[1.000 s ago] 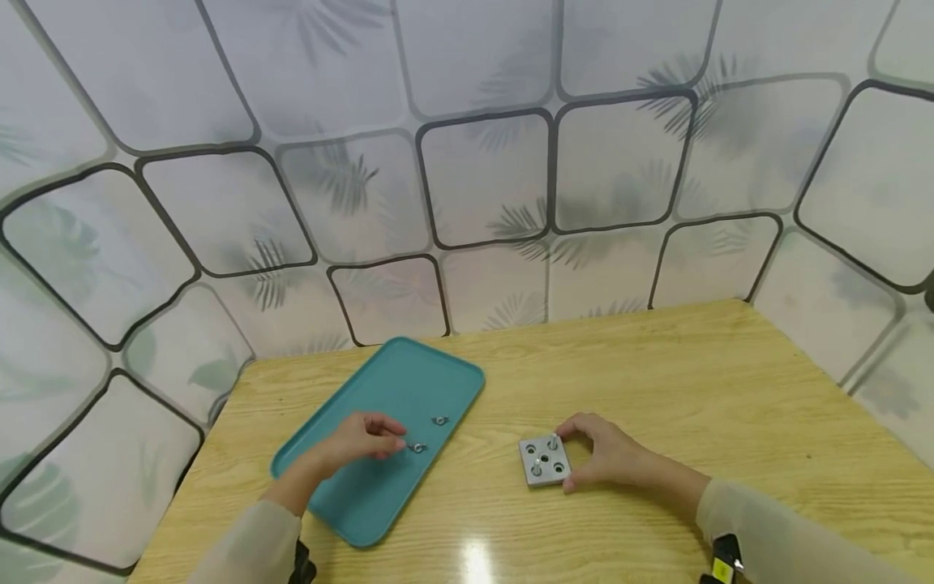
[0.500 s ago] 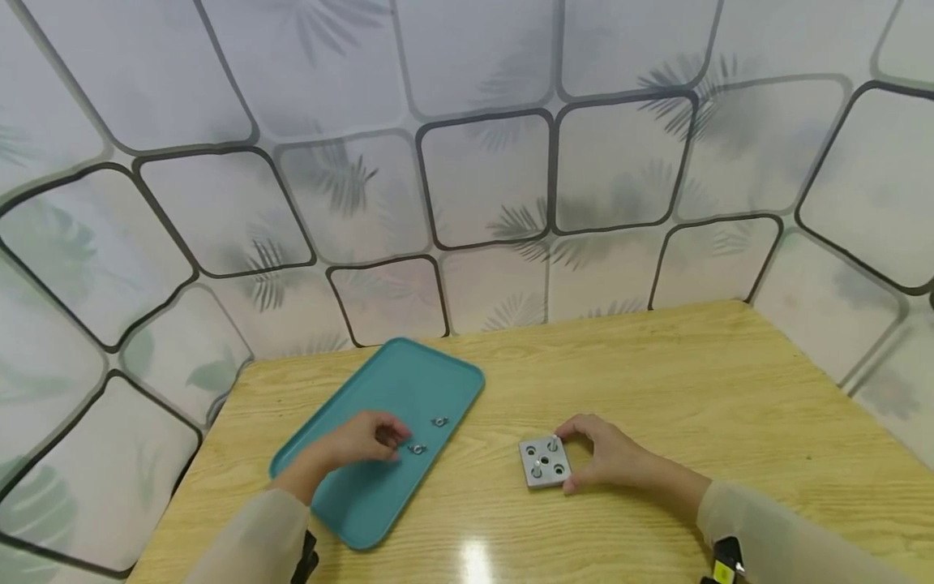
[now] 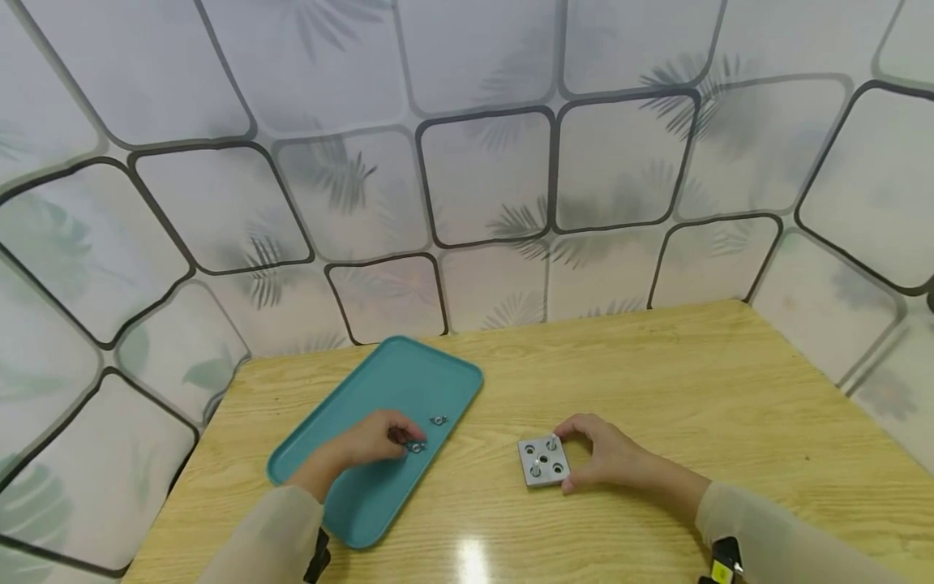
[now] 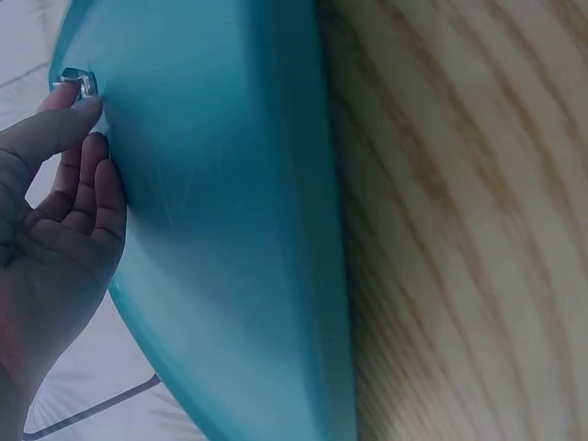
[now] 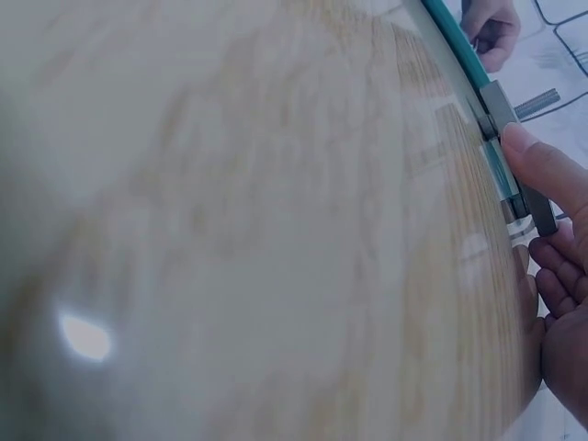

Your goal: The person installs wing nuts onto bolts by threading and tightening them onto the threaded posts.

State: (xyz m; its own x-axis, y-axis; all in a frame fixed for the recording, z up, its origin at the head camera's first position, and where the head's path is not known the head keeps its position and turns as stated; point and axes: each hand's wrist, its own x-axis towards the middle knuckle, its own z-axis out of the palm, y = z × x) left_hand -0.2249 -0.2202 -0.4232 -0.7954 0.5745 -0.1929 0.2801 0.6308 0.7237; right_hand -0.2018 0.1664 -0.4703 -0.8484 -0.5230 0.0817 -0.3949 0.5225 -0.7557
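Note:
My left hand (image 3: 379, 436) reaches over the teal tray (image 3: 365, 519), thumb and forefinger pinching a small silver wing nut (image 3: 416, 447). The same wing nut (image 4: 81, 81) shows between the fingertips in the left wrist view, its lower side partly hidden by them. A second wing nut (image 3: 438, 420) lies on the tray just beyond. My right hand (image 3: 609, 456) grips the right side of a square grey metal block (image 3: 533, 470) between thumb and forefinger. Two threaded studs stand up from the block at opposite corners, with open holes elsewhere; one stud (image 5: 537, 104) shows in the right wrist view.
Both the tray and the block rest on a wood-grain table (image 3: 657, 373), the tray to the left of the block. Patterned fabric walls (image 3: 485, 178) stand behind the table and at its sides.
My left hand has moved slightly to the right and closed its fingertips on the nearer wing nut. The right hand and the metal block have stayed in place.

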